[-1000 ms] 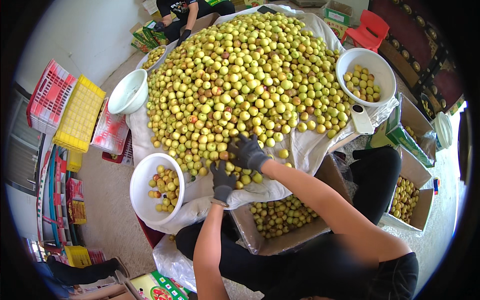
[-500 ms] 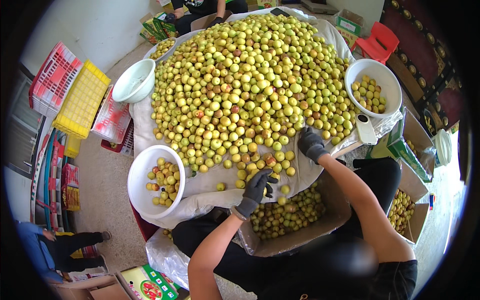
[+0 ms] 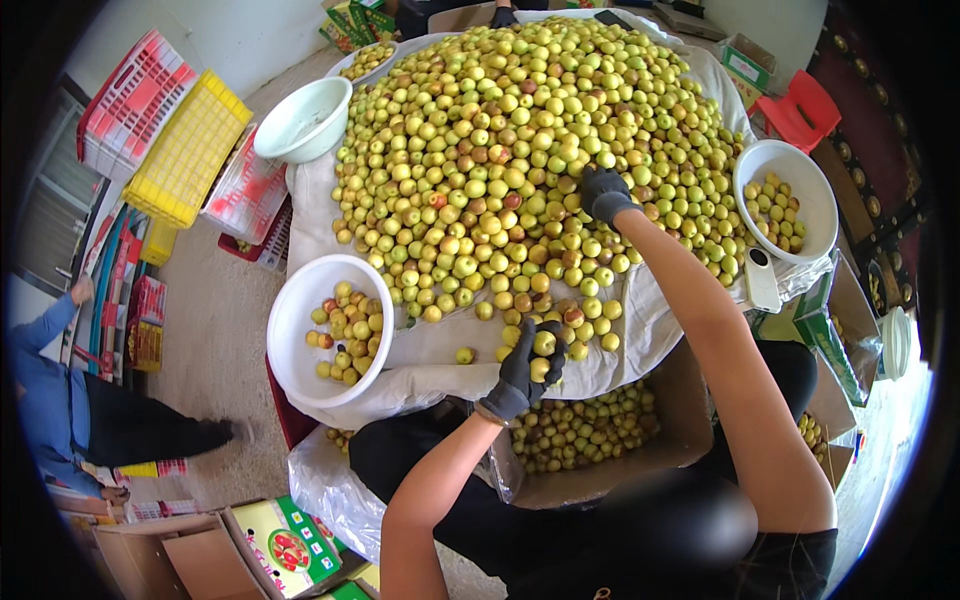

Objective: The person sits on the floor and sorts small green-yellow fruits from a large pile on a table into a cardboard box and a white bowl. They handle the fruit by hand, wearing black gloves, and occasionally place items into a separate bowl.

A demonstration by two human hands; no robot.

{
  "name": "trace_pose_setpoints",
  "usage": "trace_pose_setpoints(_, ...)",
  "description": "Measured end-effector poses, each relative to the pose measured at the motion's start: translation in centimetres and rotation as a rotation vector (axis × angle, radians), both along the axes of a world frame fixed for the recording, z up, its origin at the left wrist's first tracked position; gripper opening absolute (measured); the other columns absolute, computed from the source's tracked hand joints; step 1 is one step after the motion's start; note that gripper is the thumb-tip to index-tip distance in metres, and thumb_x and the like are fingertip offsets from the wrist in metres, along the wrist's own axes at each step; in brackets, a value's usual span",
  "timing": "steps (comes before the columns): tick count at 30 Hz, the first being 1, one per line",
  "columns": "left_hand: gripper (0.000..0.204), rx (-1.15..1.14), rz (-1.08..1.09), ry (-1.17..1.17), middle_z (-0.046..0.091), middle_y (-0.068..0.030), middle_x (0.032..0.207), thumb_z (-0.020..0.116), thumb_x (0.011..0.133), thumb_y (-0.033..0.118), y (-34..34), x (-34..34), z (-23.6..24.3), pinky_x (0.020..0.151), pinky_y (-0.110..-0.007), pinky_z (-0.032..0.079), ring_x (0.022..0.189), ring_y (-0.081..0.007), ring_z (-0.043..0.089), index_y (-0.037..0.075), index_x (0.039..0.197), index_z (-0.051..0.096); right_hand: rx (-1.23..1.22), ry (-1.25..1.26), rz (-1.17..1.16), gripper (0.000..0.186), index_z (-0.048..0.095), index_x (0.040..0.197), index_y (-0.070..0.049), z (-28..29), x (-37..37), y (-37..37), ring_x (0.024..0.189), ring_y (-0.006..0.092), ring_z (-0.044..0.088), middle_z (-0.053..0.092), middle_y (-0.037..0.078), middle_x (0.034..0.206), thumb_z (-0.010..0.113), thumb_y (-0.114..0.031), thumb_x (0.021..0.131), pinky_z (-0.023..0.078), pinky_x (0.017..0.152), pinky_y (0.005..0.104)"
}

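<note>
A broad heap of yellow-green jujubes [image 3: 480, 170], some with brown-red patches, covers the cloth-topped table. My left hand [image 3: 523, 380], in a dark glove, is closed around a couple of jujubes [image 3: 542, 358] above the near table edge. Farther in, my gloved right hand [image 3: 606, 194] reaches onto the middle of the heap. Its fingers look apart against the fruit, and their tips are partly hidden. Between my legs sits an open cardboard box [image 3: 690, 440] lined with plastic, and many jujubes [image 3: 585, 430] lie in it.
White basins with some jujubes stand at the table's left [image 3: 285, 330] and right [image 3: 815, 200]. A pale green basin [image 3: 305, 120] is farther left. A phone-like white device [image 3: 762, 280] lies at the right edge. Crates [image 3: 190, 150] stack at left; a person [image 3: 100, 410] walks nearby.
My right hand has moved farther up into the heap. My left hand now shows jujubes in its grip. At left, the person has come more into view; the camera view has shifted slightly.
</note>
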State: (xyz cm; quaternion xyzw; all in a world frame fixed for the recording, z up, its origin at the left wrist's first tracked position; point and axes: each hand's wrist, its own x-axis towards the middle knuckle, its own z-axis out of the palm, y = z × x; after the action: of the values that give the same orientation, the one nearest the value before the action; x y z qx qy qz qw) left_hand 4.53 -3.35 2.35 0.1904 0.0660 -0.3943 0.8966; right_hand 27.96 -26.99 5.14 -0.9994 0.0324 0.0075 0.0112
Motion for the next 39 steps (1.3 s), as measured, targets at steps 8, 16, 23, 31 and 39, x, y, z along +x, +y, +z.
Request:
trace_pose_setpoints(8, 0.053, -0.224, 0.174, 0.39, 0.055, -0.0136, 0.118, 0.04, 0.093, 0.051, 2.3, -0.8, -1.8, 0.087, -0.044, 0.049, 0.105, -0.0308, 0.055, 0.008, 0.122, 0.05, 0.453, -0.273, 0.295, 0.019, 0.057, 0.094, -0.008, 0.1, -7.0, 1.2, 0.082, 0.0356, 0.059, 0.06, 0.016, 0.088, 0.057, -0.023, 0.084, 0.047, 0.071, 0.0459)
trace_pose_setpoints(16, 0.061, -0.37, 0.159, 0.215, 0.044, -0.016, 0.133, 0.04, 0.092, 0.053, 1.6, -2.9, 1.8, 0.106, -0.048, 0.032, 0.124, -0.0326, 0.041, 0.006, 0.131, 0.041, 0.802, -0.41, 0.722, 0.023, 0.057, 0.105, -0.003, 1.5, -24.4, 10.2, 0.097, 0.0335, 0.056, 0.058, 0.016, 0.102, 0.059, -0.006, 0.083, 0.046, 0.084, 0.0371)
trace_pose_setpoints(23, 0.029, 0.296, 0.757, -0.229, 0.058, -0.0029, 0.083, 0.052, 0.089, 0.042, 13.2, 4.8, 3.9, 0.052, -0.024, 0.048, 0.069, -0.0142, 0.056, 0.013, 0.094, 0.055, 0.548, -0.092, 0.472, 0.037, 0.051, 0.117, -0.008, -1.2, -11.3, 9.6, 0.102, 0.0336, 0.055, 0.056, 0.016, 0.112, 0.056, -0.028, 0.086, 0.043, 0.087, 0.043)
trace_pose_setpoints(31, 0.037, 2.275, 0.375, -0.502, 0.052, -0.0271, 0.114, 0.059, 0.081, 0.021, 26.5, 7.0, 1.3, 0.081, -0.048, 0.047, 0.095, -0.0381, 0.056, 0.008, 0.115, 0.054, 0.121, -0.087, 0.564, 0.058, 0.031, 0.142, -0.021, -4.0, -15.1, 12.6, 0.137, 0.0343, 0.02, 0.025, 0.018, 0.146, 0.036, -0.05, 0.092, 0.016, 0.111, 0.0457)
trace_pose_setpoints(39, 0.034, 1.998, 0.649, -1.334, 0.057, -0.0172, 0.104, 0.054, 0.088, 0.027, 11.7, 8.0, 1.3, 0.082, -0.044, 0.045, 0.096, -0.0366, 0.054, 0.007, 0.115, 0.052, 0.252, -0.151, 1.115, 0.035, 0.058, 0.115, -0.014, -1.6, -19.8, 1.6, 0.123, 0.031, 0.044, 0.05, 0.013, 0.128, 0.058, -0.033, 0.085, 0.032, 0.103, 0.0475)
